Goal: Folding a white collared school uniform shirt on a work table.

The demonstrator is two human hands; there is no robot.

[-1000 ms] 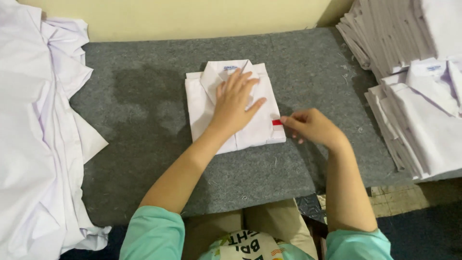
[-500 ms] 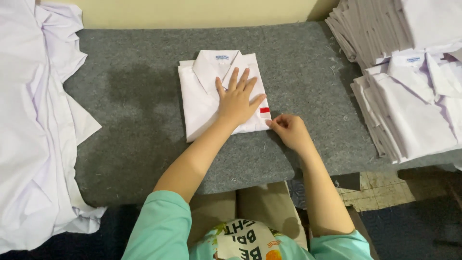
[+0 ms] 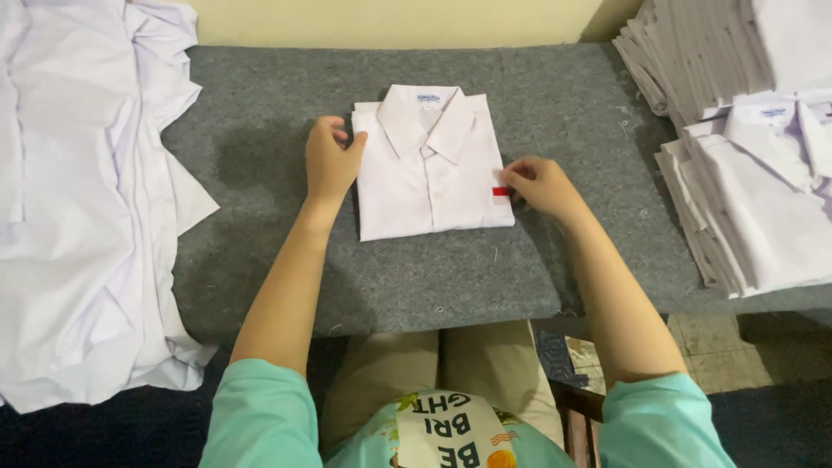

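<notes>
A folded white shirt (image 3: 429, 169) lies collar-up in the middle of the grey felt table (image 3: 260, 251). It has a small red tag (image 3: 500, 191) on its right edge. My left hand (image 3: 329, 160) grips the shirt's left edge near the shoulder, fingers curled around it. On the opposite side my right hand (image 3: 542, 184) pinches the right edge right by the red tag. Both hands hold the shirt flat on the table.
A heap of unfolded white shirts (image 3: 82, 199) covers the left side of the table. Stacks of folded white shirts (image 3: 754, 191) stand at the right, with another stack (image 3: 693, 52) behind them. A yellow wall runs along the far edge.
My left hand has slid off the top of the shirt to grip its left edge. My right hand stays at the red tag.
</notes>
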